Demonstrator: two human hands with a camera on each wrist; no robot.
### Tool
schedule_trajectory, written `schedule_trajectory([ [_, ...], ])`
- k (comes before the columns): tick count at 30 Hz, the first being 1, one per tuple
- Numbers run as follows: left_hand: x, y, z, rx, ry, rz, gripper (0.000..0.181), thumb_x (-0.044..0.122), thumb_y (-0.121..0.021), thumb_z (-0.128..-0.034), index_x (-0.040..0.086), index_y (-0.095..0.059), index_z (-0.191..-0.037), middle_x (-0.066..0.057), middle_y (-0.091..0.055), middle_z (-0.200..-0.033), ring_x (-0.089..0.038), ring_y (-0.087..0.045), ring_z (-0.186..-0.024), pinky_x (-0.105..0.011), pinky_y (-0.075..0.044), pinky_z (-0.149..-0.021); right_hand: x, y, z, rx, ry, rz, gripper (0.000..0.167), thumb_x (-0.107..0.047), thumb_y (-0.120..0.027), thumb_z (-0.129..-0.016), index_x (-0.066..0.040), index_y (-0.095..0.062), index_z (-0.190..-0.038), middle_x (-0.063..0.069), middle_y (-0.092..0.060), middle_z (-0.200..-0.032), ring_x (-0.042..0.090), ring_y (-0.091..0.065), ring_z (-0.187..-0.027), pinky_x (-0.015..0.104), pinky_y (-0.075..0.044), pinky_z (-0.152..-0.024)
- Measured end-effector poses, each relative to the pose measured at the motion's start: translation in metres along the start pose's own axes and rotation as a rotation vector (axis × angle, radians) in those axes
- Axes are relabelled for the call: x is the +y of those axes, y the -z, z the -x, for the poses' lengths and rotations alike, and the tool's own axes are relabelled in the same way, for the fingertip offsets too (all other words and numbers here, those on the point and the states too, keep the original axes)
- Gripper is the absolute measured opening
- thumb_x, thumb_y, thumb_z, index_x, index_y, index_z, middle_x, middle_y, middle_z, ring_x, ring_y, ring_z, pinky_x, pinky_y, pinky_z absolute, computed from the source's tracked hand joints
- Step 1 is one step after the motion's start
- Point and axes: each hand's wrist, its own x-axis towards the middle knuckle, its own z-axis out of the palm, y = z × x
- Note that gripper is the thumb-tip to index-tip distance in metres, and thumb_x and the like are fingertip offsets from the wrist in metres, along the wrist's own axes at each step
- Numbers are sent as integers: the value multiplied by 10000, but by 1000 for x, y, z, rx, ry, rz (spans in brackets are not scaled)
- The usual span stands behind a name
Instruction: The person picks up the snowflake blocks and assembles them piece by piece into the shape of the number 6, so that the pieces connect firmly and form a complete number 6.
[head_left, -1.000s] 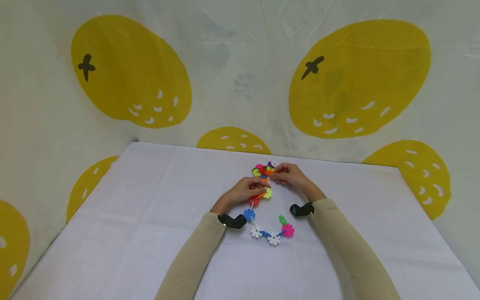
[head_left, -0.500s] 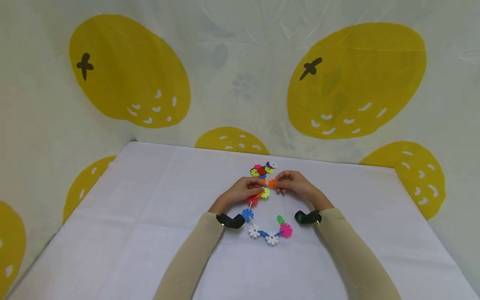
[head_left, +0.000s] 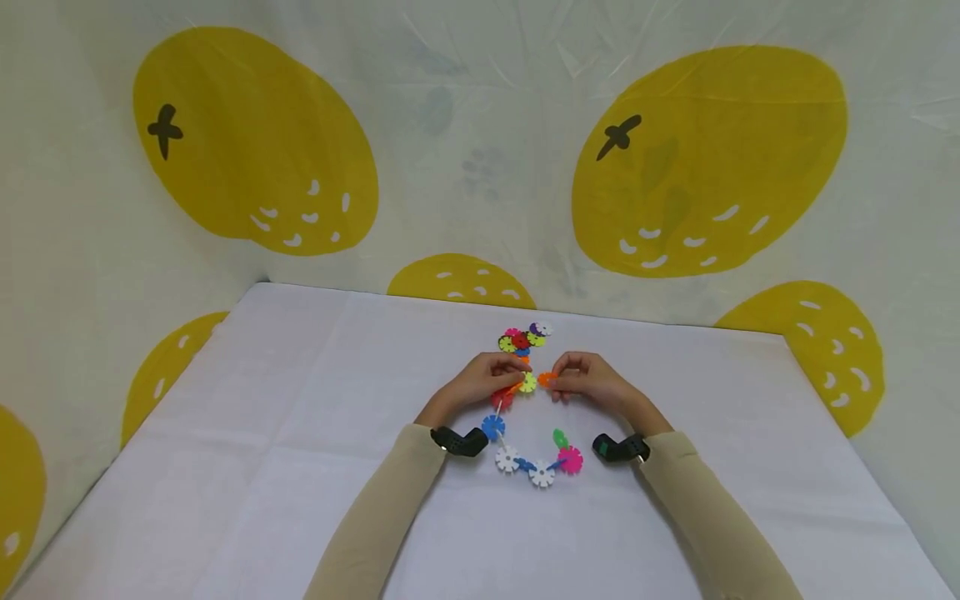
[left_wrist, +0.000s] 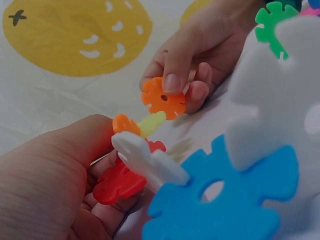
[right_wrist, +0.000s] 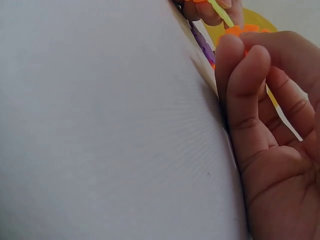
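A chain of notched discs [head_left: 492, 427] curves over the white surface [head_left: 225, 500], a green disc [head_left: 560, 437] ending its near part. Beyond, the left hand [head_left: 477, 380] has its fingers clamped on the chain near a yellow disc [head_left: 528, 382]; the right hand [head_left: 592, 380] pinches an orange disc [head_left: 547, 379] just beside that. Farther lies a multicoloured disc cluster [head_left: 521, 341].

Left wrist view: blue disc [left_wrist: 225, 215] cut off below; orange disc [left_wrist: 156, 104] part-hidden (right hand [left_wrist: 195, 55] covers it).
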Motion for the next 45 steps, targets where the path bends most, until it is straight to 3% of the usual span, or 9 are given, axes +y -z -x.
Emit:
schedule_trajectory([
  [13, -2, 0, -1, 12, 19, 18, 231, 165, -617, -967, 57, -681, -1161, -60, -686, -1014, -115, -599, -851, -204, -500, -795, 0, -9, 6, 69, 65, -28, 148, -66, -732, -866, -20, -622, -954, 54, -693, -930, 186, -715, -839, 277, -559, -797],
  [24, 4, -2, 2, 10, 40, 61, 219, 126, -624, -959, 19, -674, -1143, -89, -686, -1000, -99, -581, -778, -182, -495, -740, 1, -15, 6, 111, 146, -14, 233, -48, -756, -839, 127, -634, -933, 99, -702, -915, 198, -715, -842, 279, -561, -788],
  [33, 5, -2, 3, 10, 64, 72, 216, 109, -633, -949, 3, -676, -1132, -96, -689, -1009, -95, -581, -767, -178, -502, -749, 1, -16, 4, 117, 184, 70, 238, -163, -806, -805, 37, -700, -879, 115, -705, -880, 200, -683, -788, 249, -553, -764],
  [45, 6, -4, 5, 27, 81, 66, 203, 88, -638, -943, 4, -686, -1122, -95, -683, -994, -115, -570, -768, -181, -505, -744, 3, -18, 2, 132, 206, 79, 174, -96, -798, -803, 43, -709, -856, 99, -707, -852, 183, -660, -774, 232, -547, -730],
])
